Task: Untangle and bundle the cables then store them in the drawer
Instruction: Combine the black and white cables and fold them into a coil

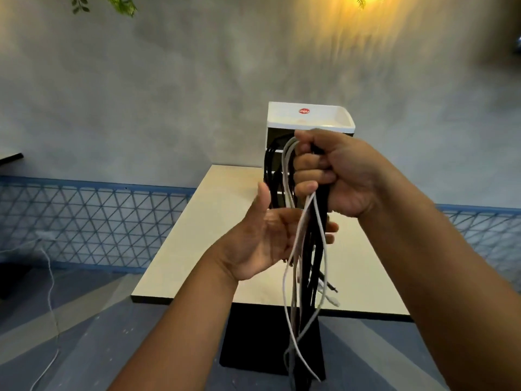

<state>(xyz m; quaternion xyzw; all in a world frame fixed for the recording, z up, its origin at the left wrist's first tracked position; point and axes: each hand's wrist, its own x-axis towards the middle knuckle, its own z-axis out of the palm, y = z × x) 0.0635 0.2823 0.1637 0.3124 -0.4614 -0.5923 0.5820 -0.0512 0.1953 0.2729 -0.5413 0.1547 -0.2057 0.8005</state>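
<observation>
My right hand (341,176) has its fingers (307,165) curled tight around the cables (308,249), a bunch of black and white leads gripped at their looped top, held up in the air above the bench (197,235). The strands hang down past the bench's near edge. My left hand (265,238) sits just below, palm up, thumb raised, its fingers relaxed and spread behind the hanging strands, touching them without gripping. Behind my right hand, at the far end of the bench, stands the white drawer unit (310,119) with a red sticker on its top tray. A blue lattice railing (93,218) runs along the grey wall.
</observation>
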